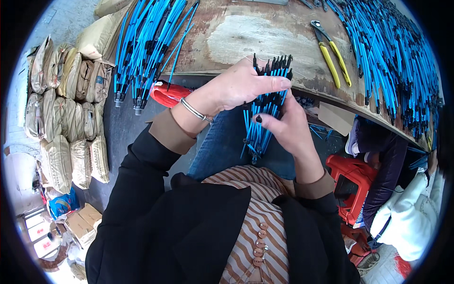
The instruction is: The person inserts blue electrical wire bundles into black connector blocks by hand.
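Note:
A bundle of thin blue rods with black fittings and black tips [257, 131] is held upright in front of me, just off the table's near edge. My left hand [236, 86] wraps it from the left near the upper end, the thumb lying across the rods. Lower down, my right hand [291, 127] closes round the bundle from the right, its thumb pressed toward the front. Several black tips stick up above my left thumb, while the lower ends hang over my lap. The left fingers behind the bundle are mostly hidden.
The worn wooden table [198, 57] carries yellow-handled pliers [333, 61], a big pile of blue rods [388, 57] and more rods [146, 52] overhanging at left. Near these is a red bundle [170, 93]. Sacks [71, 113] stack leftward. A red stool [352, 182] and a seated person [406, 213] are at right.

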A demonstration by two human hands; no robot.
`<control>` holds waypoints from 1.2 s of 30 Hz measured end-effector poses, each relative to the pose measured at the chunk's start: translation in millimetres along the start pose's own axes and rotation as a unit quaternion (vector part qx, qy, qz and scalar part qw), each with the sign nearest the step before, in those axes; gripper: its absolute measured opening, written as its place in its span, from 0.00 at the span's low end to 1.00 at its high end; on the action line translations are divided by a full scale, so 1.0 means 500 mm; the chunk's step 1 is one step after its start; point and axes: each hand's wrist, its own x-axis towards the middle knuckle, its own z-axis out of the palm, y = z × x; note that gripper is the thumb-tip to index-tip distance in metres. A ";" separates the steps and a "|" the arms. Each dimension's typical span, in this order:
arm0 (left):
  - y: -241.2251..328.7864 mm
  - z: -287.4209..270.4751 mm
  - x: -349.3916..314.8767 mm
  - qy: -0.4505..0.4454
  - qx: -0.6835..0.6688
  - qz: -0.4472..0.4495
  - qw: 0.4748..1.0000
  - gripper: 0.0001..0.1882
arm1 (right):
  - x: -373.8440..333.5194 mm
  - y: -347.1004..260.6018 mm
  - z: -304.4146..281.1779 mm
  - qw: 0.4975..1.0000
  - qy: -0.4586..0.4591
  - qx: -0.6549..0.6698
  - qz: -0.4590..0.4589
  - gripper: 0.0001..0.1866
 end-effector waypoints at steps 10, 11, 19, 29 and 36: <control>-0.004 0.006 -0.005 0.062 0.002 -0.030 0.998 0.08 | -0.039 -0.042 0.021 0.943 0.048 0.046 -0.326 0.30; 0.007 0.011 -0.009 0.052 -0.022 -0.060 0.997 0.08 | -0.045 -0.057 0.024 0.944 0.048 0.045 -0.325 0.30; 0.048 0.027 -0.025 0.073 0.052 -0.140 0.986 0.09 | -0.090 -0.073 0.040 0.984 0.005 0.136 -0.113 0.35; -0.005 -0.002 -0.015 0.006 0.056 0.044 0.997 0.10 | -0.200 -0.079 0.068 0.878 -0.369 0.204 -0.229 0.31; 0.006 0.021 -0.030 -0.003 0.108 0.067 0.992 0.12 | -0.125 -0.058 0.039 0.989 -0.083 0.113 0.048 0.22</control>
